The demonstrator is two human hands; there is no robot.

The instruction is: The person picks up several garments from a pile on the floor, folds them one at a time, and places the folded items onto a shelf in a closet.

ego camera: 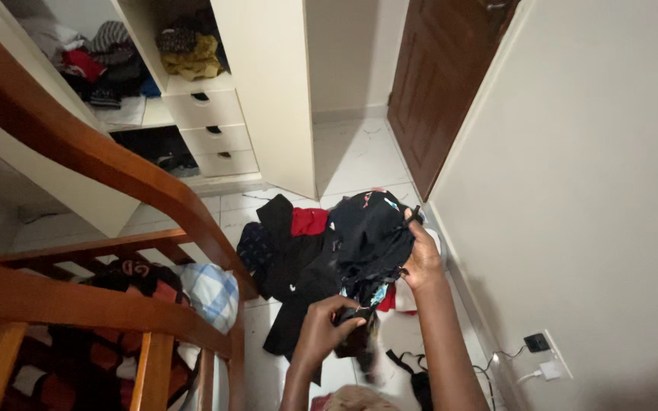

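A white tiled floor (356,152) runs between a cream wardrobe (264,84) and a plain pale wall (588,167), with a dark brown wooden door (439,76) at the far end. The wardrobe stands open: crumpled clothes fill its shelves above three white drawers (215,131). A curved, polished wooden bed frame (93,160) crosses the left side, with a blue-and-white checked cloth (211,293) and dark bedding behind its rails. Low on the wall, a white socket (550,364) carries a black plug and a white charger, their cables trailing to the floor.

A heap of dark clothes (291,259) with one red piece (308,221) lies on the floor near the wardrobe's corner.

The black fabric garment with small coloured prints (367,236) hangs bunched in the air above that heap, near the wall. The right hand (423,259) grips its upper edge, fingers closed on the cloth beside a thin black strap. The left hand (329,323) pinches the lower part, closed around a fold, and the cloth droops loose between both hands.
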